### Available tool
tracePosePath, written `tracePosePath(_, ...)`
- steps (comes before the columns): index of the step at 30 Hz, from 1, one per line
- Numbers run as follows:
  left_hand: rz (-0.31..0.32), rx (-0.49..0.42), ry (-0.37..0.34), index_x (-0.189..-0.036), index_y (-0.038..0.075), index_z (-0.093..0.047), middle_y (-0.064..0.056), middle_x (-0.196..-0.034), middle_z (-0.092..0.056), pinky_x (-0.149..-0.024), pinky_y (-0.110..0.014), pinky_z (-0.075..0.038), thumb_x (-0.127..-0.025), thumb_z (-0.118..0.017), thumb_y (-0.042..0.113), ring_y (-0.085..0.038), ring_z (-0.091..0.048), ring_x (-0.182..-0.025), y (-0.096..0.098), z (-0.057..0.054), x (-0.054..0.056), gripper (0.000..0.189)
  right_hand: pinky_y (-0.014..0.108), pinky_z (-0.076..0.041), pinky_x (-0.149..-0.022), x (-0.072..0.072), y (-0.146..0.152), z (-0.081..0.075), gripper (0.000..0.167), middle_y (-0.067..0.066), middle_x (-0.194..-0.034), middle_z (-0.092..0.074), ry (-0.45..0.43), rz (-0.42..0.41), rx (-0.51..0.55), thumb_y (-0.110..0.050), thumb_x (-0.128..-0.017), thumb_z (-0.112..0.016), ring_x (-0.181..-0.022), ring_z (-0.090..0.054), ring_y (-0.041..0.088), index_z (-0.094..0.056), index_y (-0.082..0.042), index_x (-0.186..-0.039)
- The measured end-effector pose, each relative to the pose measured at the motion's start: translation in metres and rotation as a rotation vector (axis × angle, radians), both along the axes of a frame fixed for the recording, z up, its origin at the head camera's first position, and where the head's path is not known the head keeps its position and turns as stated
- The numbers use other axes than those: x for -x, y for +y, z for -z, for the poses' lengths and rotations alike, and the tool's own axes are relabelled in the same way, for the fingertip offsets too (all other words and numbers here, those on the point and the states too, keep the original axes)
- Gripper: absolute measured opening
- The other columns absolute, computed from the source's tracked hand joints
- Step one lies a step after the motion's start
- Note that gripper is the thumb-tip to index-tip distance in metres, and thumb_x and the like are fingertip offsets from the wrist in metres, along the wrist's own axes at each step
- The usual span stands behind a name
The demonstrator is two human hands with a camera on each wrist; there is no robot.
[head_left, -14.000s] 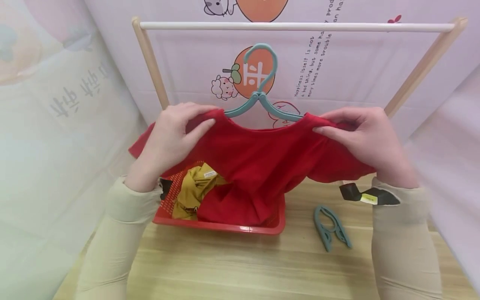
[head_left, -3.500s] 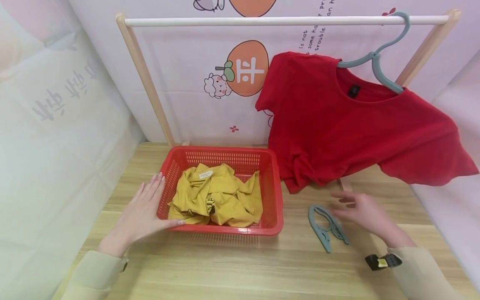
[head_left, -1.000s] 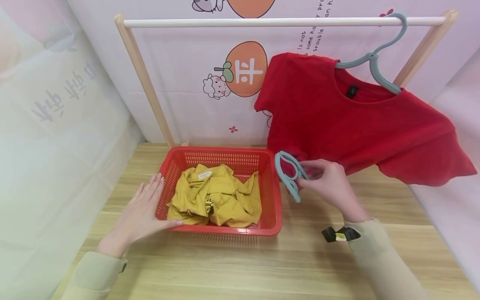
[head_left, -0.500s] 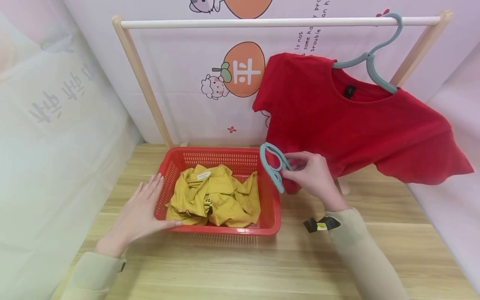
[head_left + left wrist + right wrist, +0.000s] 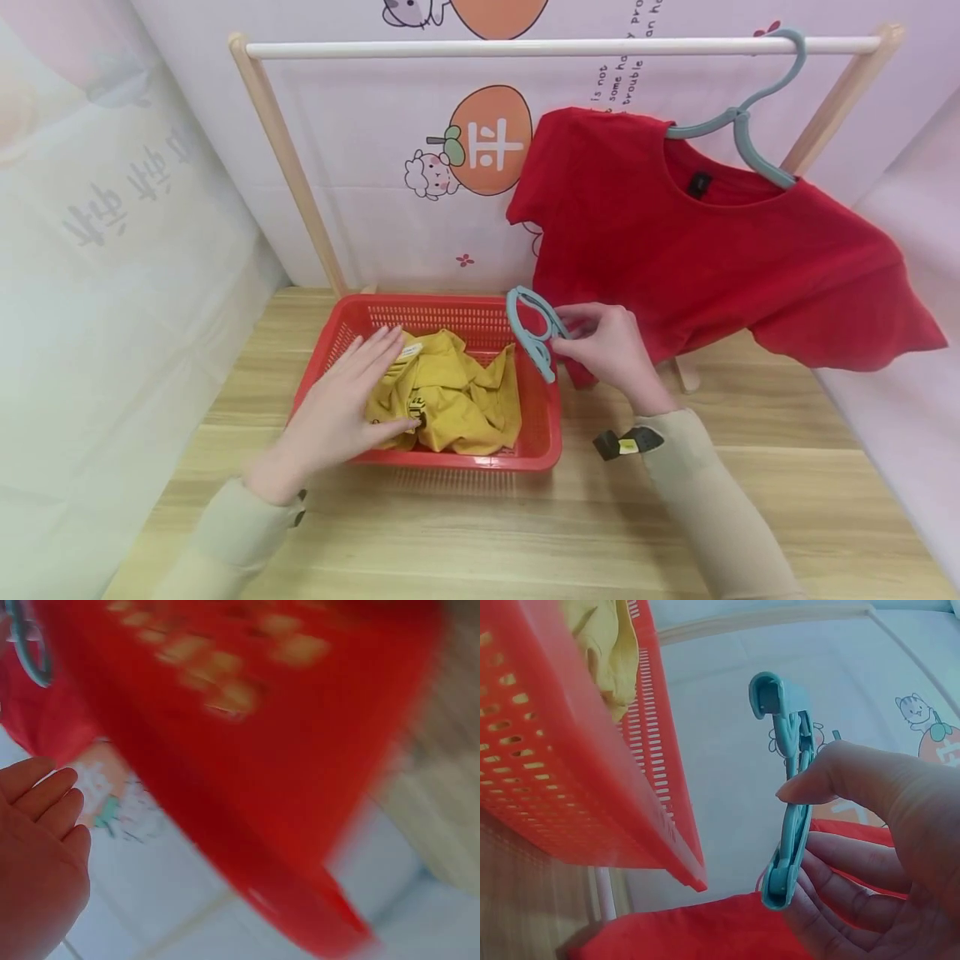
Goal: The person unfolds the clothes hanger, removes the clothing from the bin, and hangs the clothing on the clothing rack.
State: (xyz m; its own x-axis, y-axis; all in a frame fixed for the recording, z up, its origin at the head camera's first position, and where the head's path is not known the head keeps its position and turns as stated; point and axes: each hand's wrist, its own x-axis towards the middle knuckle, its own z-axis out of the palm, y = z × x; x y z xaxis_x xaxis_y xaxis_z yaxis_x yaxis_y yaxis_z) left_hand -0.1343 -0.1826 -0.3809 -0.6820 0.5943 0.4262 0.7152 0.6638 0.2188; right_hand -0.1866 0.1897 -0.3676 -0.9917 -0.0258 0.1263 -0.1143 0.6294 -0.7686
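Note:
In the head view my right hand (image 5: 609,346) pinches a folded blue-green clothes hanger (image 5: 534,333) above the right rim of a red plastic basket (image 5: 551,446). The right wrist view shows the folded hanger (image 5: 791,795) between thumb and fingers. My left hand (image 5: 341,404) is over the basket's left side, fingers extended, in front of a crumpled yellow T-shirt (image 5: 457,400). Whether it touches the cloth cannot be seen. In the left wrist view the left hand (image 5: 41,862) has straight fingers beside the blurred basket rim.
A red T-shirt (image 5: 675,242) hangs on a second blue-green hanger (image 5: 742,121) at the right of the rack's white rod (image 5: 465,48). Wooden posts (image 5: 288,171) carry the rod. The wooden table (image 5: 480,542) extends in front of the basket; printed cloth walls surround it.
My right hand has picked the folded hanger off the table and carried it left to the basket. My left hand has moved from the basket's left rim over the basket. The red T-shirt now hangs on the rod.

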Motion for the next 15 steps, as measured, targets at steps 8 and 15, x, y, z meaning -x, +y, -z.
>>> tracePosePath(8,0.148,-0.147,0.142,-0.147,0.0,-0.052,-0.011,-0.153,-0.048,-0.117,-0.049,-0.031,-0.077,-0.092,0.026,-0.03,-0.043,-0.142,0.049,-0.013,0.003,0.084,0.035,-0.059,-0.066,-0.002,-0.006,-0.002,0.043,0.005,-0.092,-0.072,0.0,-0.006,-0.012,-0.022,-0.084,-0.086,-0.08,-0.065,0.026,-0.074,-0.009,-0.123)
tracePosePath(15,0.192,-0.195,0.202,-0.135,0.002,-0.065,-0.011,-0.137,-0.063,-0.114,-0.041,-0.037,-0.076,-0.092,0.016,-0.026,-0.054,-0.133,0.08,-0.014,0.006,0.066,0.034,-0.059,-0.062,-0.008,-0.016,-0.007,0.043,0.004,-0.09,-0.072,-0.01,-0.008,-0.033,-0.022,-0.083,-0.086,-0.079,-0.064,0.025,-0.074,-0.01,-0.123)
